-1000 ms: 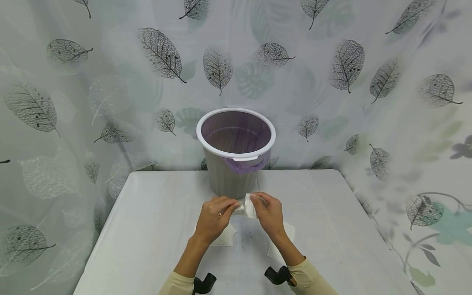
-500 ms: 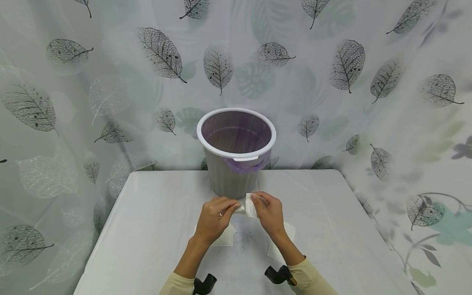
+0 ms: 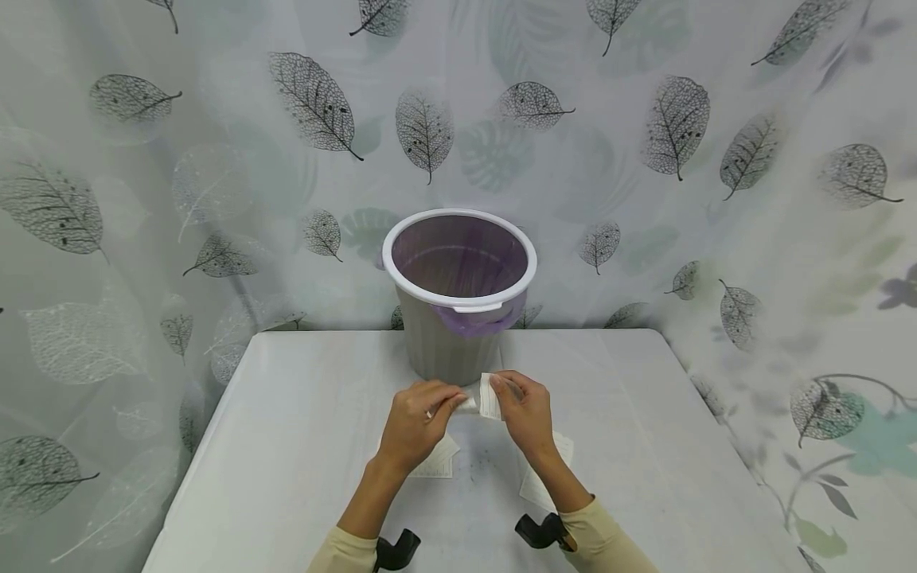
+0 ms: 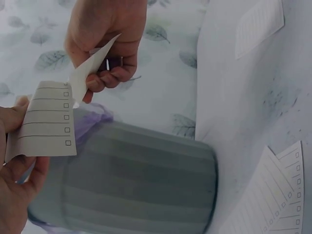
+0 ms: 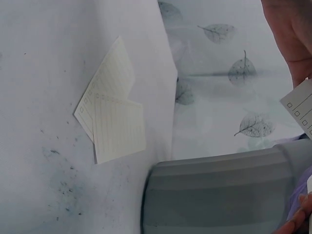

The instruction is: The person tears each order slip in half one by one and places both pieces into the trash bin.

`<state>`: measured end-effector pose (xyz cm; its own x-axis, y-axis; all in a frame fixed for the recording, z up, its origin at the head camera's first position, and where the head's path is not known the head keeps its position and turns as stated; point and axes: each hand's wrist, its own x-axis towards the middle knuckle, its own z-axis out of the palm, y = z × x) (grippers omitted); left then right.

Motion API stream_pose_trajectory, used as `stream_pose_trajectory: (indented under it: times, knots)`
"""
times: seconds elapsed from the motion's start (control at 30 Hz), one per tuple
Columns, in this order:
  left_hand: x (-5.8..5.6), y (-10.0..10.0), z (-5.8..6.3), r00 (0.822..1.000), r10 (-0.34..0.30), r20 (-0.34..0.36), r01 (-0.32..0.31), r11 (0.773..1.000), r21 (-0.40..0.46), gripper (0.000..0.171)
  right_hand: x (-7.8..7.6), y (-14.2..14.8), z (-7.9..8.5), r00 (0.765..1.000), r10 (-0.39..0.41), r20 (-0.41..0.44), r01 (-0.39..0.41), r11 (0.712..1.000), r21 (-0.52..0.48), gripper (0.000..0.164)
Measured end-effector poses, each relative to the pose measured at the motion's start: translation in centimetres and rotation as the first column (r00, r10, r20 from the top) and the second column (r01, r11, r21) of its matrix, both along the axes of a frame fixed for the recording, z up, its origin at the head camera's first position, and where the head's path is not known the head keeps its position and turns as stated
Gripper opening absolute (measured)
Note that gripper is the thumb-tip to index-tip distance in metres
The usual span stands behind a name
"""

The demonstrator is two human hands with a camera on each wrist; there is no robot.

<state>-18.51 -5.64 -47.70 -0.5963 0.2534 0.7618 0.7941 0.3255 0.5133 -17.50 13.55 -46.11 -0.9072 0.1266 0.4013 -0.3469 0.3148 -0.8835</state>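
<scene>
Both hands are raised in front of the bin. My left hand [image 3: 415,426] pinches a lined piece of paper with checkboxes [image 4: 46,119] between thumb and fingers. In the left wrist view, a paper piece [image 4: 92,68] runs from that edge to my right hand [image 3: 528,414], which pinches it with curled fingers. The two papers meet at a corner; whether they are still joined I cannot tell. On the table under my left forearm lie overlapping lined sheets [image 5: 119,126]. Another lined sheet [image 4: 261,27] lies under the right forearm.
A grey bin [image 3: 454,350] with a white rim and a purple liner [image 3: 469,318] stands at the back of the white table [image 3: 322,414]. A leaf-patterned curtain [image 3: 573,159] hangs behind and at the sides. Black camera mounts [image 3: 397,549] sit at both wrists.
My right hand has shifted very slightly to the right and up with its paper. My left hand has stayed almost still, and the sheets on the table have not moved.
</scene>
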Motion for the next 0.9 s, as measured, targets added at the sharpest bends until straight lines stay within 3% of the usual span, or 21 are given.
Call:
stream_pose_trajectory:
  times: [0.63, 0.9]
  knots:
    - [0.2, -0.3, 1.5, 1.0, 0.002, -0.026, -0.002, 1.0, 0.024, 0.006, -0.2, 0.6, 0.1, 0.999, -0.028, 0.027, 0.028, 1.0, -0.003, 0.013]
    - [-0.4, -0.5, 2.9, 0.995, 0.007, -0.099, 0.002, 0.996, 0.088, 0.011, 0.1, 0.8, 2.0, 0.999, -0.031, -0.038, 0.03, 0.999, -0.039, 0.012]
